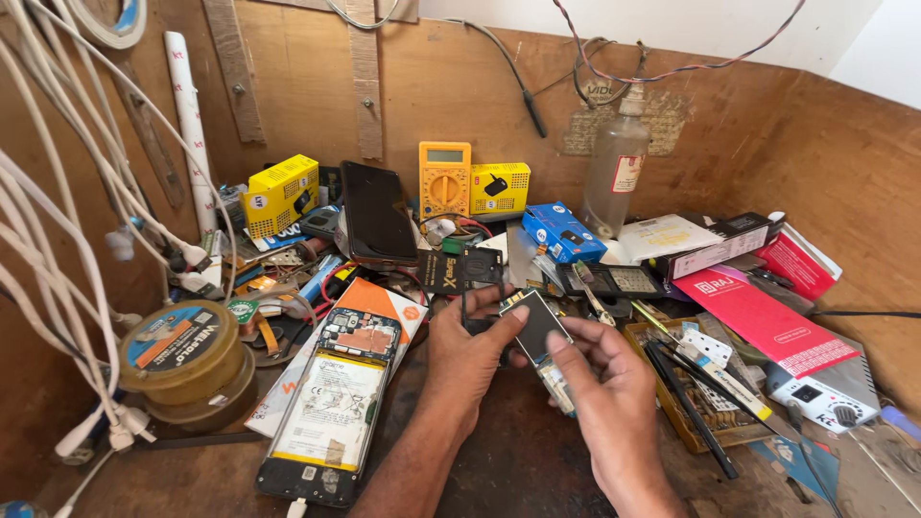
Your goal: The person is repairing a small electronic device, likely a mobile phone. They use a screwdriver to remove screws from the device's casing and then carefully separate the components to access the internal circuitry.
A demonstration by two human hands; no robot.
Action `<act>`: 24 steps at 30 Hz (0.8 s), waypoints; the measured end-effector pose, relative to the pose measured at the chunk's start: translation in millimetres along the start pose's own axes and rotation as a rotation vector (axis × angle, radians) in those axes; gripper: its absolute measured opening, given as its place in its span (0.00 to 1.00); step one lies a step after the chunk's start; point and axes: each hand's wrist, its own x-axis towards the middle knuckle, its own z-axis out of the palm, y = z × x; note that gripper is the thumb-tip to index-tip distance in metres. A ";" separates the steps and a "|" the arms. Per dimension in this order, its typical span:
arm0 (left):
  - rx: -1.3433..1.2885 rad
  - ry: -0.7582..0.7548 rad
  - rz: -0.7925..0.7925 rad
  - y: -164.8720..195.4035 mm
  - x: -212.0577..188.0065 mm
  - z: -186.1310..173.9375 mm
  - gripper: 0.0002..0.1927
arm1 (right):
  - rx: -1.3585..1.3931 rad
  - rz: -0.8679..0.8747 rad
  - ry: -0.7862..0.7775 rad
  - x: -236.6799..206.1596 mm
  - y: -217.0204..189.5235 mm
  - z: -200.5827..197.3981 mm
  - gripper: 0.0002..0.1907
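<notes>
Both of my hands hold a small rectangular display module (pixel 535 324) with a dark glass face and a ribbon strip hanging below it. My left hand (pixel 472 357) grips its left edge with the thumb on top. My right hand (pixel 604 384) pinches its lower right side between thumb and fingers. The module is tilted above the dark wooden bench (pixel 518 460). An opened smartphone (pixel 331 403) with its battery and circuit board exposed lies flat just left of my left forearm.
A yellow multimeter (pixel 444 179) and a black phone (pixel 377 213) lean against the back wall. A solder tin (pixel 182 347) sits at left under white cables (pixel 58 211). A tool tray (pixel 705 384), red box (pixel 763 321), plastic bottle (pixel 614 173) and small boxes crowd the right.
</notes>
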 end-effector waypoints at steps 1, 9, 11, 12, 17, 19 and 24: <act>0.036 0.026 0.038 -0.3 0.5 -0.1 0.21 | -0.083 -0.123 -0.020 -1.5 -0.4 1.4 0.20; -0.017 0.044 -0.004 -1.2 0.7 -0.3 0.22 | -0.698 -0.432 0.142 -11.6 -10.9 8.3 0.28; -0.043 0.020 -0.063 0.5 3.1 -2.1 0.28 | -0.657 -0.376 0.154 -12.3 -13.1 6.7 0.23; -0.056 0.008 -0.092 0.6 4.0 -2.9 0.33 | -0.636 -0.348 0.158 -12.4 -13.6 6.1 0.21; 0.011 0.020 -0.072 -6.1 7.0 -5.6 0.37 | -0.598 -0.196 0.100 -11.5 -13.2 4.2 0.19; 0.015 0.046 -0.085 -9.9 9.1 -6.9 0.36 | -0.607 -0.270 0.072 -10.8 -12.6 4.0 0.21; 0.049 0.117 -0.085 -18.2 13.6 -9.4 0.36 | -0.680 -0.310 0.050 -11.9 -8.1 2.9 0.24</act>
